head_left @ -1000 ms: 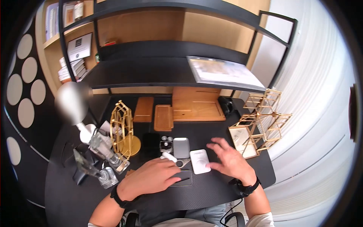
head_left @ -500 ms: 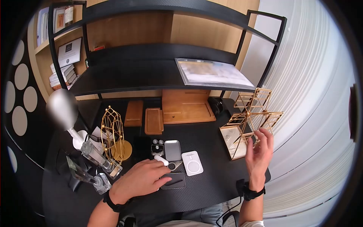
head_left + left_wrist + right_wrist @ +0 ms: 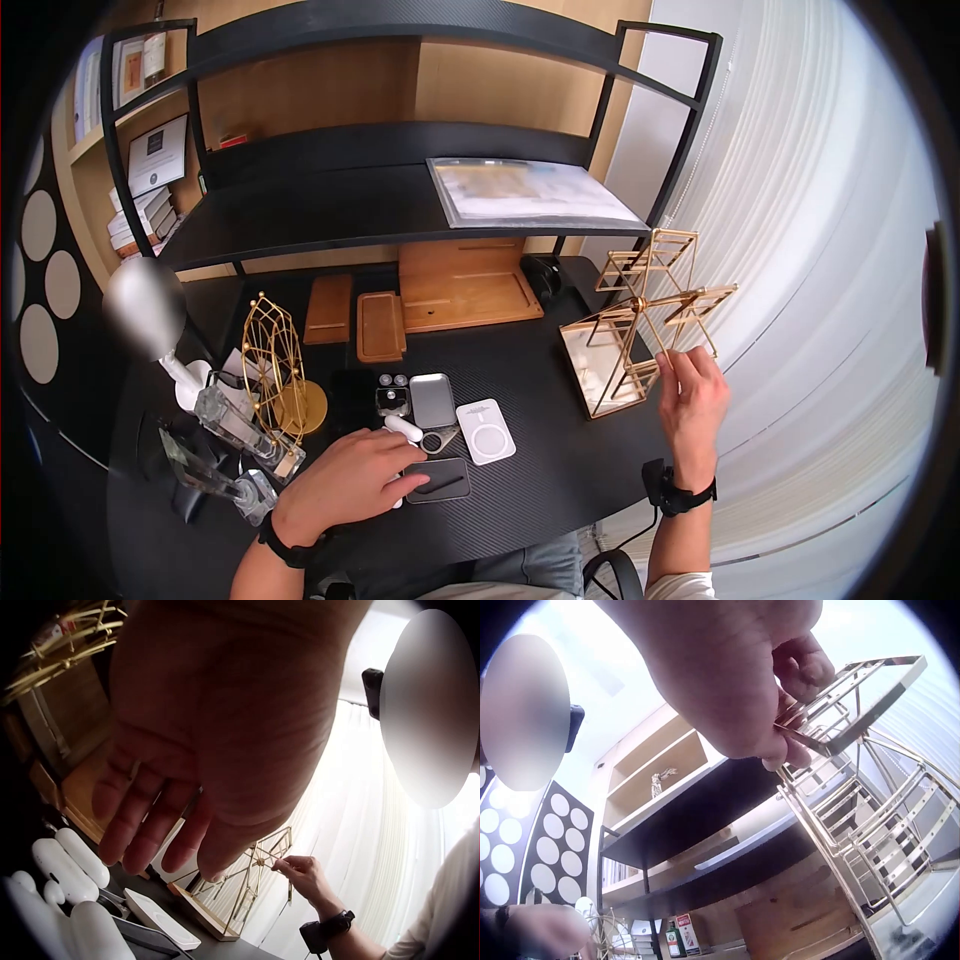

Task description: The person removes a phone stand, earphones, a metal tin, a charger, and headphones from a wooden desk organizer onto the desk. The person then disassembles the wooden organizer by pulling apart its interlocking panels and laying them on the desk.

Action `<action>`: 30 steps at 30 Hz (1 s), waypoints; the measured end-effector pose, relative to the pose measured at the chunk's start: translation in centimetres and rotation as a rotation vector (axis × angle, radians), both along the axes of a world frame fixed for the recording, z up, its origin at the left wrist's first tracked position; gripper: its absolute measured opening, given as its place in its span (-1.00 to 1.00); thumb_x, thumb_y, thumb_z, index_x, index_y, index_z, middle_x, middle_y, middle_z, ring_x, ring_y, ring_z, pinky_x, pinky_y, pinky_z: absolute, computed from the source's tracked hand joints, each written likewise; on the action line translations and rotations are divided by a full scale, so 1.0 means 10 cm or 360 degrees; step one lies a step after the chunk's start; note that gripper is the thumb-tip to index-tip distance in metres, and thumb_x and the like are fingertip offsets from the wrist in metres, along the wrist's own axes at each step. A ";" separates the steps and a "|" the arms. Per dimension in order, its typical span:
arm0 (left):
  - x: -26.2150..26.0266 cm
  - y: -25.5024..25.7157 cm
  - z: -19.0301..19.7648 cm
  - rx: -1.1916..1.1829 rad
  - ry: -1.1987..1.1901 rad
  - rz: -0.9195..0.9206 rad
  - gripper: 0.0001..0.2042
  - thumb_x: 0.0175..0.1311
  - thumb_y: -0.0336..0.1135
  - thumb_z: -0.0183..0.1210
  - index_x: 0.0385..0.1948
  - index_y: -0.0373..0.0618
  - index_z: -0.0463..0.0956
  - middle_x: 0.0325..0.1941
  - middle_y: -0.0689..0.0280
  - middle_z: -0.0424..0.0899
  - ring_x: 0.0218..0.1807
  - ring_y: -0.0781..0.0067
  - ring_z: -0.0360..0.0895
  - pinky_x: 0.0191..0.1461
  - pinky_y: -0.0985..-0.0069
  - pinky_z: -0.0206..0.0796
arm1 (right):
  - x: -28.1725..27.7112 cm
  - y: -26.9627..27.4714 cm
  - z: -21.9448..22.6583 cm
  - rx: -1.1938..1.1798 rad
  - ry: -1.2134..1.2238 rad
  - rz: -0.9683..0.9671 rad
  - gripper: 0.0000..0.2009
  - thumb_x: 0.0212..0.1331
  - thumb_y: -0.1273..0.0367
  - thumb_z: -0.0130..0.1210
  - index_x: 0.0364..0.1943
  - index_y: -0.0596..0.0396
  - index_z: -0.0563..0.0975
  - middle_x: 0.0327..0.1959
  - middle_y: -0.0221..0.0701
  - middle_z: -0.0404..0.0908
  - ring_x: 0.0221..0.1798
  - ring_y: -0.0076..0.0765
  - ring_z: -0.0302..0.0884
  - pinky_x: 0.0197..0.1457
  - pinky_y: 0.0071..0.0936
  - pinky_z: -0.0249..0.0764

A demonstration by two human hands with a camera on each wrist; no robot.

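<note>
A gold wire windmill-shaped ornament (image 3: 640, 320) stands at the desk's right edge on a mirrored base. My right hand (image 3: 688, 392) is raised beside it and pinches one of its lower wire blades (image 3: 832, 720) between thumb and fingers. My left hand (image 3: 350, 478) lies flat on the black desk with straight fingers touching a dark flat phone-like slab (image 3: 437, 480). Beside its fingertips lie a white stick-shaped item (image 3: 403, 429), a white square charger pad (image 3: 486, 431) and a silver case (image 3: 432, 399).
A gold wire cage ornament (image 3: 272, 365), glass trophies (image 3: 225, 440) and a white lamp (image 3: 150, 300) crowd the desk's left. Wooden trays (image 3: 380, 325) and a wooden stand (image 3: 465, 285) sit at the back under a black shelf (image 3: 330, 205) holding a sheet.
My right hand has left the white pad, swung right and up, and taken hold of a blade of the gold windmill. The left hand has stayed put; the view has turned right.
</note>
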State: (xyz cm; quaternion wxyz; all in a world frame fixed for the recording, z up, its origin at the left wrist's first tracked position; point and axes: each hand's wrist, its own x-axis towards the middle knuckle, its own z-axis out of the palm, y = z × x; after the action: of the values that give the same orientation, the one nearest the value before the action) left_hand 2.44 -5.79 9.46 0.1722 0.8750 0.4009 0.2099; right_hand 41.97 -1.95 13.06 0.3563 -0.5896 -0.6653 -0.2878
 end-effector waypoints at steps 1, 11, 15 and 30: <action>0.01 0.00 0.01 -0.0002 -0.0002 -0.0009 -0.75 0.37 -0.17 0.32 -0.14 -0.18 0.69 -0.22 0.20 0.72 -0.11 0.06 0.68 0.00 0.23 0.48 | 0.01 -0.02 -0.01 -0.0002 -0.0002 -0.0009 -0.93 0.27 0.41 0.32 -0.32 0.07 0.65 -0.44 -0.31 0.49 -0.36 -0.04 0.54 -0.32 -0.16 0.46; 0.03 -0.01 0.02 -0.0085 0.0051 -0.0005 -0.74 0.37 -0.16 0.33 -0.12 -0.16 0.70 -0.18 0.19 0.74 -0.10 0.05 0.68 0.01 0.23 0.49 | -0.10 -0.13 0.03 -0.0468 -0.0056 0.0053 -0.80 0.28 0.33 0.33 -0.42 0.12 0.62 -0.54 -0.27 0.54 -0.48 -0.03 0.60 -0.38 -0.16 0.51; 0.03 0.00 0.01 -0.0073 0.0070 0.0005 -0.74 0.36 -0.17 0.34 -0.12 -0.16 0.71 -0.19 0.18 0.74 -0.09 0.05 0.68 0.01 0.24 0.50 | -0.13 -0.08 0.02 -0.0374 -0.0055 0.0177 -0.71 0.34 0.32 0.28 -0.51 0.15 0.55 -0.53 -0.24 0.57 -0.49 0.01 0.60 -0.40 -0.13 0.51; 0.01 0.01 0.01 -0.0080 0.0015 -0.0019 -0.75 0.36 -0.19 0.34 -0.13 -0.19 0.69 -0.20 0.17 0.73 -0.10 0.05 0.69 -0.01 0.25 0.50 | 0.04 0.48 -0.55 -0.0240 0.0029 -0.0007 -0.74 0.36 0.33 0.27 -0.45 0.17 0.57 -0.48 -0.13 0.64 -0.43 0.09 0.65 -0.37 -0.06 0.54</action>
State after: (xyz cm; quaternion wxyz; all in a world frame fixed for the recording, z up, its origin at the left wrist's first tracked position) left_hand 2.51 -5.70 9.55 0.1934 0.8738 0.4016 0.1946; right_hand 42.35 2.85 7.58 0.3163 -0.6190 -0.6804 -0.2321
